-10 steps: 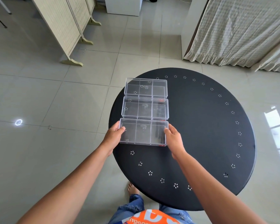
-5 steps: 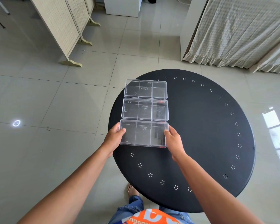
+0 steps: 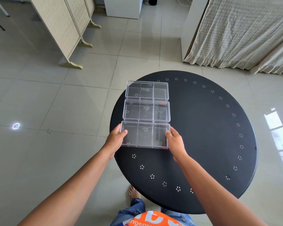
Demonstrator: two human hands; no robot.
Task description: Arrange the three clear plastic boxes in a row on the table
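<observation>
Three clear plastic boxes with inner dividers lie in a line running away from me on the left part of the round black table (image 3: pixel 203 136). The far box (image 3: pixel 147 90) and the middle box (image 3: pixel 147 111) sit side by side, nearly touching. The near box (image 3: pixel 145 134) is against the middle one. My left hand (image 3: pixel 116 137) grips its left end, thumb on top. My right hand (image 3: pixel 175 141) grips its right end.
The table's left edge lies just beside the boxes and my left hand. A folding screen (image 3: pixel 64 26) stands on the tiled floor at the far left, a white cabinet (image 3: pixel 123 7) at the back, and a curtain (image 3: pixel 238 33) at the far right. My bare foot (image 3: pixel 134 192) shows below the table.
The near box, held at both ends, has hardly shifted against the middle box; the view has moved only slightly.
</observation>
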